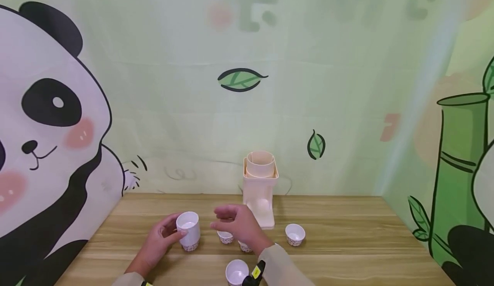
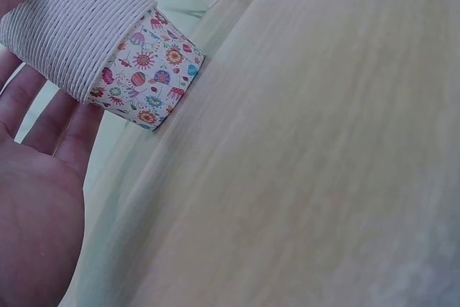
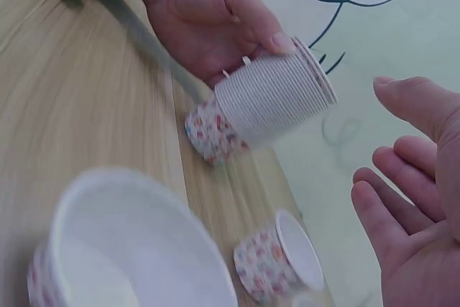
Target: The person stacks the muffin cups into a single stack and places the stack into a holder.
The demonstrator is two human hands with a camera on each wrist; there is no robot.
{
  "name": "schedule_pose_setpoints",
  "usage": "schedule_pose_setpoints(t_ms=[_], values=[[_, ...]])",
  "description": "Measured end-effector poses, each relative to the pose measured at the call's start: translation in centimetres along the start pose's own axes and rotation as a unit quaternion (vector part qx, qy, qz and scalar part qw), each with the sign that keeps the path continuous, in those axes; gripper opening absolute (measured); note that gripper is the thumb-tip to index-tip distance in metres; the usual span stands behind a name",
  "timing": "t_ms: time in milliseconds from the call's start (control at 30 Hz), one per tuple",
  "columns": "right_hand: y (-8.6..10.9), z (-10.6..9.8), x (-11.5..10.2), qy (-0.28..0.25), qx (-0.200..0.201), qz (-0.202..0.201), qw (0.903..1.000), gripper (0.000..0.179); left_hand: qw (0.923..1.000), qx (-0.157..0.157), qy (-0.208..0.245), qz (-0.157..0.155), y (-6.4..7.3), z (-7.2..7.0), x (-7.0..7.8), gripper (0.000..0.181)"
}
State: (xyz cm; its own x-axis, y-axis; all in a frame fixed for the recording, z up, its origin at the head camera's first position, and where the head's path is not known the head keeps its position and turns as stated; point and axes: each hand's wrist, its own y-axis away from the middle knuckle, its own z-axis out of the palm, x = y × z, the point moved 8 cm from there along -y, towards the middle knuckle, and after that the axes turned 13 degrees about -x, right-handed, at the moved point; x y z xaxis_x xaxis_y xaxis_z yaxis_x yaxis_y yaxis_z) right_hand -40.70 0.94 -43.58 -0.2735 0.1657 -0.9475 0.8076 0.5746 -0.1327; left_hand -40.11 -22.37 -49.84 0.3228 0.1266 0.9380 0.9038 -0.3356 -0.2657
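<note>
My left hand (image 1: pixel 159 239) grips a stack of nested white paper cups (image 2: pixel 79 23), fingers behind and thumb across the near side. Below the stacked rims shows the lowest cup's floral print, close to the tabletop. To the right, my right hand (image 1: pixel 238 226) hangs in the air with fingers and thumb apart, holding nothing. Beneath it stands a single floral paper cup (image 1: pixel 225 236), and another cup (image 1: pixel 245 246) is partly hidden by that hand. In the right wrist view, a large blurred cup (image 3: pixel 144 242) sits in the foreground.
A pink dispenser-like stand (image 1: pixel 259 191) with a round cup-shaped top stands at the table's back. One paper cup (image 1: pixel 295 234) sits to the right, another (image 1: pixel 236 271) near the front. Behind the wooden table (image 1: pixel 347 251) hangs a panda-printed cloth (image 1: pixel 173 84).
</note>
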Motion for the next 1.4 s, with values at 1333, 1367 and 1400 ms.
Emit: schedule_pose_setpoints(t_ms=[1333,1367,1400], values=[[11.7,-11.3,3.5,0.031,0.199,-0.008,0.9794,0.045,0.9995,0.014,0.002,-0.028,0.1,-0.2,-0.4,0.055],[12.0,-11.6,3.6,0.034,0.202,-0.004,0.9787,0.046,0.9995,0.014,0.003,-0.029,0.2,-0.2,-0.4,0.055],[12.2,-11.8,3.8,0.036,0.204,0.000,0.9782,0.046,0.9994,0.016,0.002,-0.029,0.2,-0.2,-0.4,0.054]])
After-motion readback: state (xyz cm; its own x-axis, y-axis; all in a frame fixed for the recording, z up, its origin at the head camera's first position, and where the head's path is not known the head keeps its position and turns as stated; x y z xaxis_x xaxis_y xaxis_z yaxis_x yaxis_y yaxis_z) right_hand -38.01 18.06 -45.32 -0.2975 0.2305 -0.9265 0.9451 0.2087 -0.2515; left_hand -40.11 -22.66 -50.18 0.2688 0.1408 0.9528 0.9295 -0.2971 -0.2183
